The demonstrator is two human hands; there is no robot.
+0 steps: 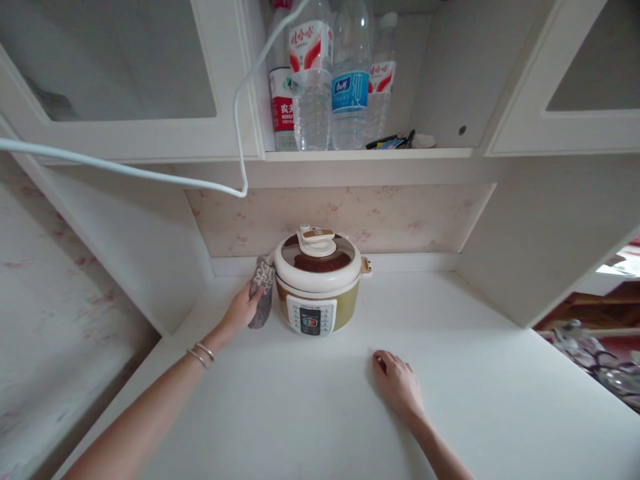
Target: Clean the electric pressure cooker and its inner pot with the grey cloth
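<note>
A folded grey-brown cloth (261, 300) with a pale pattern is gripped in my left hand (247, 303), thumb toward me. Its upper end lies against the left side of an electric pressure cooker (317, 287), by the handle there. The cooker is white and olive-gold, with a brown-and-white lid, a beige lid handle (319, 235) and a front control panel (311, 317). On the white countertop (310, 407), to the cooker's front right, rests my right hand (397, 383). Its fingers are loosely curled in, and nothing shows in them.
Above hangs an open shelf (435, 152) with several plastic bottles (313, 107) and some small items (395, 141). Cabinet doors (125, 143) flank it. A white cable (165, 177) hangs across the upper left. Side panels (540, 227) bound the counter; glassware-like objects (595, 360) stand at far right.
</note>
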